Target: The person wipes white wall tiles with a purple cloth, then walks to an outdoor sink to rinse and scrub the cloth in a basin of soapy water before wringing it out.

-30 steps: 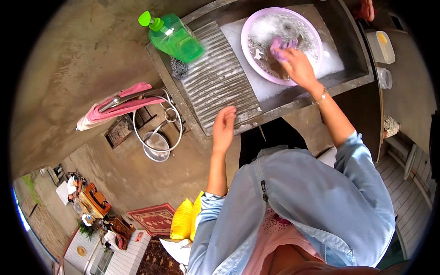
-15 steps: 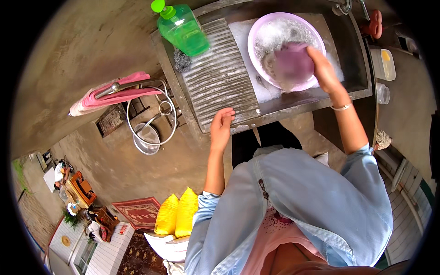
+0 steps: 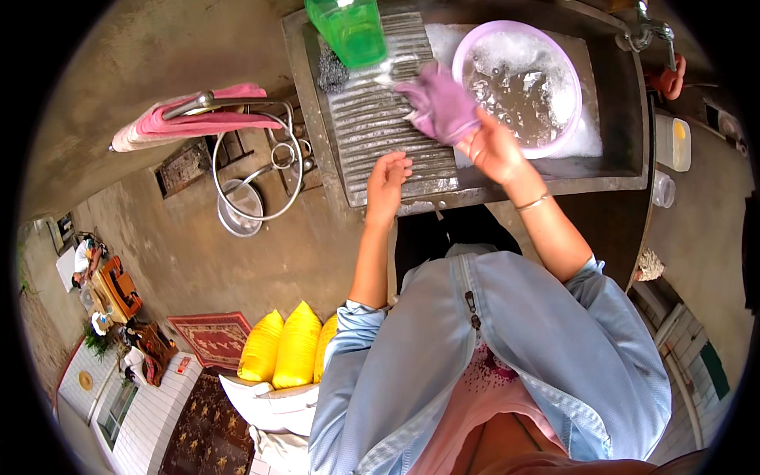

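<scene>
A wet purple cloth [image 3: 445, 107] hangs from my right hand [image 3: 495, 148], which is shut on its near end. The cloth is partly blurred, over the ridged washboard [image 3: 380, 131] and beside the basin's left rim. My left hand [image 3: 386, 184] rests by the washboard's near left edge, fingers loosely bent and holding nothing. To the right of the cloth stands a lilac basin [image 3: 577, 95] with cloudy water and white suds. Both the basin and washboard sit in a dark stone sink [image 3: 621, 119].
A green bottle [image 3: 352, 36] and a steel-wool scrubber [image 3: 332, 71] stand at the far left of the washboard. A tap [image 3: 653, 32] is at the far right. Left of the sink, a pink towel [image 3: 194, 119] hangs on a metal stand above a metal bowl [image 3: 240, 210].
My right hand has brought the purple cloth left, out of the basin to over the washboard. My left hand stays near the washboard's edge. The view has shifted slightly.
</scene>
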A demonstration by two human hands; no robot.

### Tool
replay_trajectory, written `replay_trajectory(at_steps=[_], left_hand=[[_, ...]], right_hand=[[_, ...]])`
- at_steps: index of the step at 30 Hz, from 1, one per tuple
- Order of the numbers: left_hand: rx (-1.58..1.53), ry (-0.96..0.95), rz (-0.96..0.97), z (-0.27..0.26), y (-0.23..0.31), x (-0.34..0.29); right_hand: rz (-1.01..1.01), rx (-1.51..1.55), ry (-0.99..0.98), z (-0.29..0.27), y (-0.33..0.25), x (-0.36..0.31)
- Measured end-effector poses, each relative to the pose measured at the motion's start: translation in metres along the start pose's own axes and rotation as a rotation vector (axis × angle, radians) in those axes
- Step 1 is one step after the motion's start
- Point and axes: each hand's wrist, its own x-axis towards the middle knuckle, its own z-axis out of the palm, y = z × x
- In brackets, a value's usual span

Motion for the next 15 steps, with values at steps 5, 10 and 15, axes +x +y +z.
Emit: replay_trajectory(at_steps=[5,10,15], left_hand=[[0.029,0.065,-0.061,-0.006,-0.012,0.0],[-0.224,-0.093,-0.268,0.02,-0.004,0.015],[-0.918,0.022,-0.376,0.033,-0.002,0.053]], right_hand=[[0.083,-0.132,0.34,-0.064,0.046,0.026],[0.032,-0.199,0.122,-0.036,0.035,0.015],[-0.086,-0.183,-0.101,0.031,0.023,0.012]])
